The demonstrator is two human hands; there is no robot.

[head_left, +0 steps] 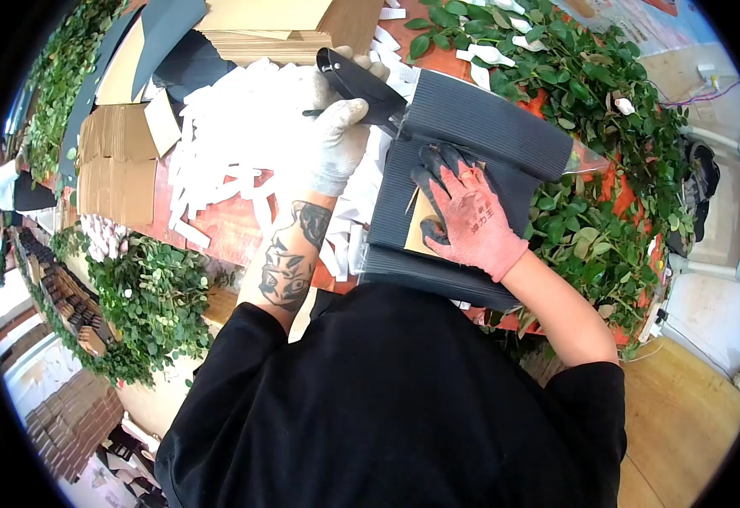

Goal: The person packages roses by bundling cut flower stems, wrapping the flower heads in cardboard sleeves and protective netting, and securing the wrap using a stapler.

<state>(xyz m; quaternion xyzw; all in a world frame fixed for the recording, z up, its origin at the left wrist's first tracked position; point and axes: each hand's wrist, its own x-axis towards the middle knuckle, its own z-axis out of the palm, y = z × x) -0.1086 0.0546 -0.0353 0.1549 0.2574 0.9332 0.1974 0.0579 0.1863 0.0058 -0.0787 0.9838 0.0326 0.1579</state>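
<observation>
My left hand (340,140), in a whitish glove, is closed around a black stapler (361,89). The stapler's nose meets the left edge of a dark ribbed corrugated sheet (488,118) lying folded in front of me. My right hand (476,216), in a pink glove with black fingertips, rests on the sheet with its fingers spread. Under that palm and thumb a tan cardboard piece (422,227) shows in part; the rest is covered by the hand.
White paper strips (234,110) are heaped left of the sheet. Stacked cardboard (277,42) stands behind them, with folded brown cardboard (118,161) farther left. Leafy rose stems (594,229) cover the red table's right side, some with white-wrapped heads (490,55). More foliage (162,296) lies lower left.
</observation>
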